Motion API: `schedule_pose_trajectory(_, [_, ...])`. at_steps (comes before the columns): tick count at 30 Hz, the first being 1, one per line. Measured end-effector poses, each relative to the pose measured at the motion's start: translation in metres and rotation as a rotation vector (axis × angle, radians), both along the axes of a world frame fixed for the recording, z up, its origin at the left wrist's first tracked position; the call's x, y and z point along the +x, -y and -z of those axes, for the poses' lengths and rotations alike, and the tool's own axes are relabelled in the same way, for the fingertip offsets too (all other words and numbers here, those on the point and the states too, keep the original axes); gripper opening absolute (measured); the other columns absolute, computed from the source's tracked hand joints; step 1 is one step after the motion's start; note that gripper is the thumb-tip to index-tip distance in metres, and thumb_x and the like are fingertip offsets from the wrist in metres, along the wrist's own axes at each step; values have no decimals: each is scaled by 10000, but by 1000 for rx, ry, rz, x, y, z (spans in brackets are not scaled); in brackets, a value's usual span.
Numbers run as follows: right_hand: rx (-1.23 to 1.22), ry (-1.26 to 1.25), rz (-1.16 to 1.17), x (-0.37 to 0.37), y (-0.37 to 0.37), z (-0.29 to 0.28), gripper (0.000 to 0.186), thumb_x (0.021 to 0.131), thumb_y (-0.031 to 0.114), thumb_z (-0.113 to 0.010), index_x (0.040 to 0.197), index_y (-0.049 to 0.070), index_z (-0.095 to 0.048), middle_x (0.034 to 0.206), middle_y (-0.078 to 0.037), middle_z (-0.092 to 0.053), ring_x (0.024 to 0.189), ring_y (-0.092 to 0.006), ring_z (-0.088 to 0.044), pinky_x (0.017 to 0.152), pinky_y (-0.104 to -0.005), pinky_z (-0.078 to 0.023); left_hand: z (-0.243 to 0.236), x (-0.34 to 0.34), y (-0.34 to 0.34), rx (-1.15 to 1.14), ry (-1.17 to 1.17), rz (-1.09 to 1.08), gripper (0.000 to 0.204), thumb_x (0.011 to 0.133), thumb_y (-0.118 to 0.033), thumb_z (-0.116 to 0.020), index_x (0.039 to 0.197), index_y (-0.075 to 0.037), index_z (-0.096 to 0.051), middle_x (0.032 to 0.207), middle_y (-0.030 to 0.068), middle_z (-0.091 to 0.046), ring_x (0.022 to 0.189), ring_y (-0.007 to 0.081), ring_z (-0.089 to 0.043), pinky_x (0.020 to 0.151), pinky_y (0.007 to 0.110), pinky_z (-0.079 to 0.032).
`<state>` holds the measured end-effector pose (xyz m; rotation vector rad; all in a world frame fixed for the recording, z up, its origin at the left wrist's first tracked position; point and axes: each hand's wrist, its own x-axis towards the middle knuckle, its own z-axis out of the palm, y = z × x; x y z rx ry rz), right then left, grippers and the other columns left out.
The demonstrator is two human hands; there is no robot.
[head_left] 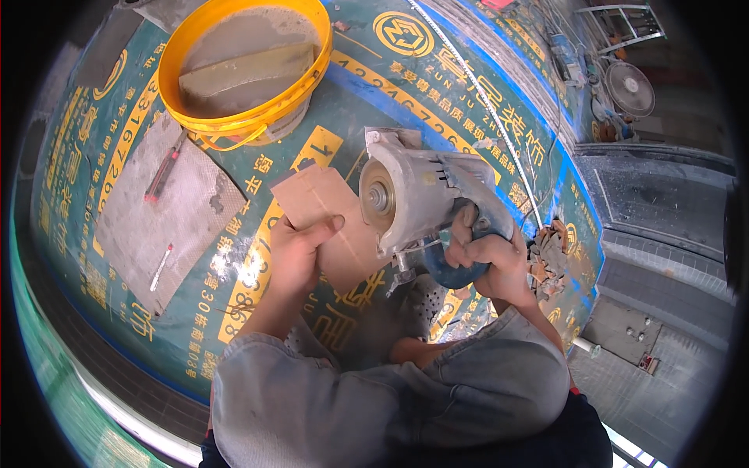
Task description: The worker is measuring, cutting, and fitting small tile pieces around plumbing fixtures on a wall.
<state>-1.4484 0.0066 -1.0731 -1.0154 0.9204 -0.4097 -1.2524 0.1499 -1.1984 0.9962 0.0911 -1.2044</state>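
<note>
My left hand (296,253) grips a flat brown tile piece (324,195), thumb on its face. Closed around the rear handle of a dusty handheld stone cutter (429,183) is my right hand (499,257). The cutter's round blade (378,196) faces left, beside the tile's right edge. Whether blade and tile touch, I cannot tell. Both are held up in front of my bent knees, over the green floor covering (242,191). Below the cutter a foot in a perforated shoe is partly hidden.
A yellow-rimmed bucket (257,125) holds murky water and a pale slab (248,70). On a grey sheet (117,226) lie a red-handled screwdriver (162,175) and a smaller slim tool (162,267). Broken tile scraps (548,261) lie right; a fan (630,88) stands farther off.
</note>
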Motion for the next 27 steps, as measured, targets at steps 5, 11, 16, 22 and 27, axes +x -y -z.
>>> schedule_pose_trajectory(5, [2, 9, 25, -2, 0, 2, 288, 665, 50, -555, 945, 6, -500, 718, -74, -481, 613, -187, -485, 604, -341, -445, -2, 0, 3, -9, -9, 14, 433, 791, 66, -698, 1205, 59, -570, 1103, 139, -679, 993, 251, -673, 910, 380, -535])
schedule_pose_trajectory(11, [15, 10, 28, -2, 2, 5, 283, 673, 54, -546, 948, 6, -502, 732, -73, -480, 610, -186, -477, 606, -344, -446, 4, -3, 2, -10, 20, -7, 400, 808, 50, -719, 1189, 59, -597, 1088, 135, -694, 946, 236, -692, 853, 354, -557])
schedule_pose_trajectory(16, [47, 23, 37, -2, 1, 8, 276, 679, 48, -535, 951, 9, -507, 741, -73, -484, 614, -185, -477, 609, -346, -445, 9, -4, 2, -9, 36, 7, 403, 807, 40, -725, 1189, 56, -599, 1099, 137, -694, 950, 233, -692, 850, 348, -554])
schedule_pose_trajectory(22, [74, 17, 49, -2, -1, 10, 323, 677, 22, -545, 997, 35, -505, 772, -55, -469, 601, -164, -438, 607, -343, -390, 15, -5, -1, -10, 9, 12, 422, 801, 35, -734, 1198, 58, -592, 1121, 144, -689, 984, 242, -685, 876, 362, -547])
schedule_pose_trajectory(27, [82, 2, 48, -2, -1, 11, 279, 669, 33, -530, 947, 16, -516, 752, -79, -492, 613, -187, -475, 612, -353, -439, 17, -5, 2, -11, -6, 0, 425, 792, 37, -740, 1191, 61, -595, 1117, 150, -690, 988, 250, -686, 883, 369, -547])
